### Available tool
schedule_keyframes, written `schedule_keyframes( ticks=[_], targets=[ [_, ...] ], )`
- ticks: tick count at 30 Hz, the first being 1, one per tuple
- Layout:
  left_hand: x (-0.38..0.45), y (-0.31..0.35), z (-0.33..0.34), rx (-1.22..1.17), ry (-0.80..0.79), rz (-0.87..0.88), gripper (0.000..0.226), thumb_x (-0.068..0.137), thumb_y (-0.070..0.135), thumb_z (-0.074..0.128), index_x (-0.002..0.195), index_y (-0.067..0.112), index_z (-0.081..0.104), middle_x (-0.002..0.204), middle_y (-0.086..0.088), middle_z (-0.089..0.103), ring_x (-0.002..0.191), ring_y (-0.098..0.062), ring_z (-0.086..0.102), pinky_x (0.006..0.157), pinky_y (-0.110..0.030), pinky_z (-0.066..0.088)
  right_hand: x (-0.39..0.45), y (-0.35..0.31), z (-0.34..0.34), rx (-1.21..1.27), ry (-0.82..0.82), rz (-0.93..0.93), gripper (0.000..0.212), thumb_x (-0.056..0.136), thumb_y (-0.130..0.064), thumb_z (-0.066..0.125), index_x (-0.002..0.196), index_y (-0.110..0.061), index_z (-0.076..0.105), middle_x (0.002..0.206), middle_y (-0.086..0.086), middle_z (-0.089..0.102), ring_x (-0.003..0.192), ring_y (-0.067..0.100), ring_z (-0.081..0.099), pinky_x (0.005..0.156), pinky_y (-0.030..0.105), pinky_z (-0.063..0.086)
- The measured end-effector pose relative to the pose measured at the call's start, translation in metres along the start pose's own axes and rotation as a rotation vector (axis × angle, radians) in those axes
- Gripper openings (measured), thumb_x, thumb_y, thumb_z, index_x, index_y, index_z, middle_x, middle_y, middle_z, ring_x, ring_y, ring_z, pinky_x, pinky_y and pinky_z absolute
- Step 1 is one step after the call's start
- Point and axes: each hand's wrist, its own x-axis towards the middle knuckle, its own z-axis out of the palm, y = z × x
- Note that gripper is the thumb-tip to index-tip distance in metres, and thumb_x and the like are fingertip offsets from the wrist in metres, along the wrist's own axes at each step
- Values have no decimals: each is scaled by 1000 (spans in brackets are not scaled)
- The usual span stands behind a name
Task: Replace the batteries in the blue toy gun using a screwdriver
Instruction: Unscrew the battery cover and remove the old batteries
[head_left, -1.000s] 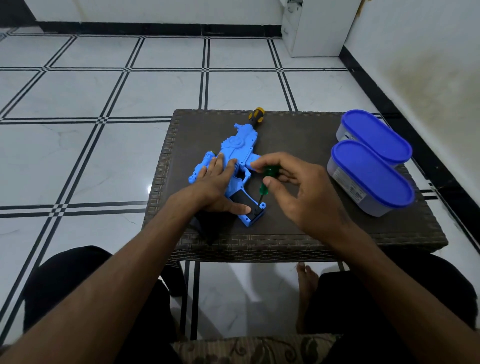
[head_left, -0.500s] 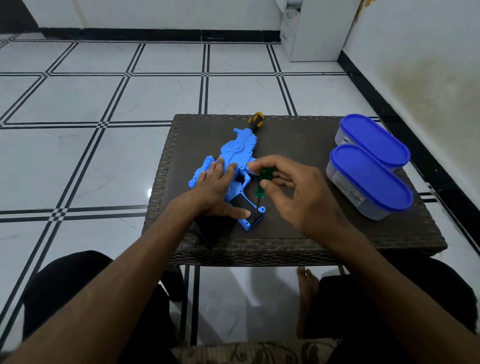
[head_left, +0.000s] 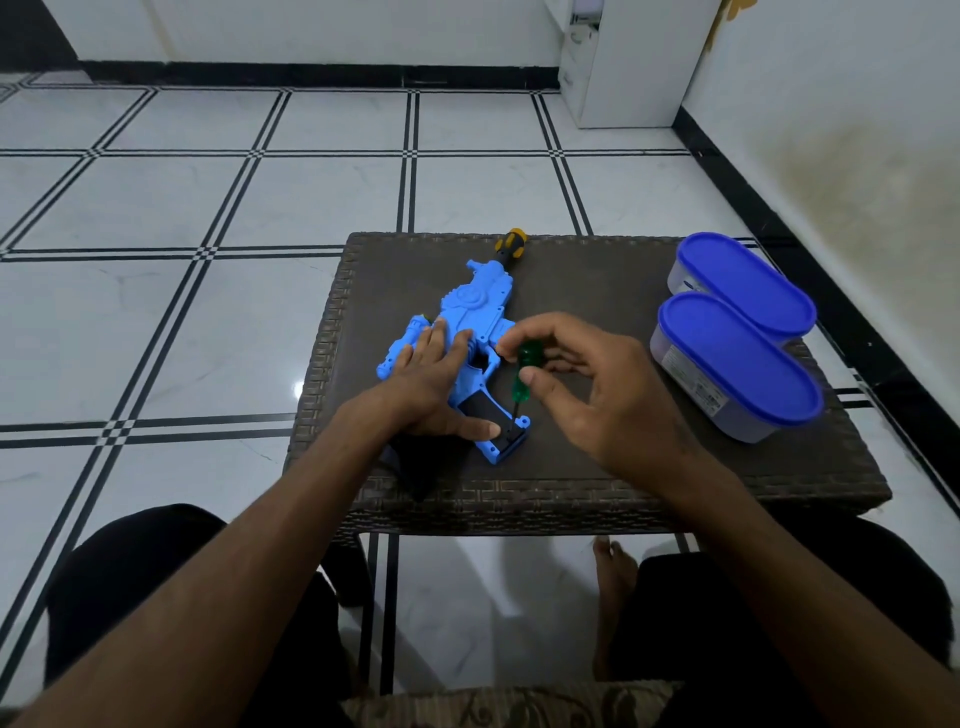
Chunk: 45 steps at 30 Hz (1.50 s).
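The blue toy gun (head_left: 475, 306) lies flat on the dark woven table (head_left: 597, 457), its black-sided grip pointing toward me. My left hand (head_left: 434, 387) presses flat on the gun's body and grip, the thumb lying along the grip. My right hand (head_left: 597, 387) pinches the green handle of a small screwdriver (head_left: 523, 374) with thumb and fingertips. The screwdriver stands nearly upright, its tip down on the base of the grip. A second screwdriver with a yellow and black handle (head_left: 510, 244) lies at the table's far edge, just past the gun's muzzle.
Two oval containers with blue lids, one nearer (head_left: 737, 358) and one farther (head_left: 745, 280), stand at the table's right side. Below the front edge are my knees and a bare foot (head_left: 615, 566). White tiled floor surrounds the table; a white cabinet (head_left: 634, 62) stands far right.
My right hand's fingers have shifted around the green handle while the tip stays on the grip base. The left hand stays pressed on the gun. The camera view has shifted a little.
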Motion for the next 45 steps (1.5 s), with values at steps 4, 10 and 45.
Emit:
schedule_keyframes(
  ticks=[4, 10, 45],
  targets=[
    [0, -1, 0, -26, 5, 6, 122, 74, 62, 69, 153, 24, -16, 156, -9, -31, 143, -22, -29, 117, -40, -12, -1, 2, 4, -26, 3, -37, 25, 87, -1, 69, 110, -10, 71, 111, -3, 67, 106, 8, 64, 85, 19, 53],
    [1, -2, 2, -23, 12, 2, 123, 74, 63, 69, 152, 24, -16, 156, -9, -31, 144, -21, -29, 117, -40, -12, 0, 6, 6, -37, 84, -30, 19, 83, -7, 76, 102, -12, 75, 96, 3, 64, 86, 14, 64, 76, 29, 54],
    [1, -1, 0, 0, 8, 1, 123, 74, 63, 68, 152, 20, -18, 156, -10, -31, 144, -23, -28, 118, -41, -11, 4, 3, 1, -36, 23, -4, 35, 86, 10, 62, 115, -9, 66, 108, -2, 68, 105, 6, 64, 88, 18, 52]
  ],
)
